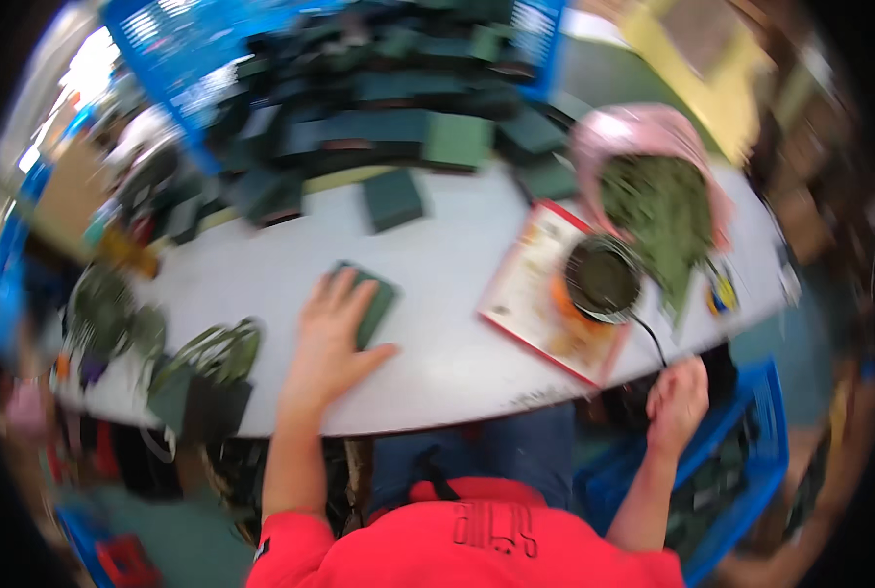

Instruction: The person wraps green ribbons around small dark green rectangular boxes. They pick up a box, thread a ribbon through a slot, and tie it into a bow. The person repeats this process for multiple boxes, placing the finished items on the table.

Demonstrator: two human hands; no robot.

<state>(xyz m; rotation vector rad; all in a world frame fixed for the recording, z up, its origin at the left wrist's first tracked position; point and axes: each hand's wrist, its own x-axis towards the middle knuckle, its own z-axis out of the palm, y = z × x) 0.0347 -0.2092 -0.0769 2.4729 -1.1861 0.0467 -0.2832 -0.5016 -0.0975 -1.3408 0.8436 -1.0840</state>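
My left hand (pixel 335 338) lies on a small dark green box-like piece (pixel 381 312) on the white table, fingers spread and thumb apart; part of the piece is hidden under it. My right hand (pixel 678 404) is just off the table's front edge with its fingers curled; blur hides what is in them, if anything. A thin black handle or cord (pixel 650 338) runs from a round can with dark contents (pixel 602 279) to near that hand. The can stands on a stained red-edged board (pixel 534 272). Another dark green block (pixel 393 200) sits farther back.
At the back, a blue crate (pixel 153 73) borders a heap of dark green blocks (pixel 374 127). A pink bag (pixel 643 127) spills green strips (pixel 658 191) on the right. Green straps (pixel 224 351) lie at the left edge. A blue crate of blocks (pixel 773 416) stands below, right.
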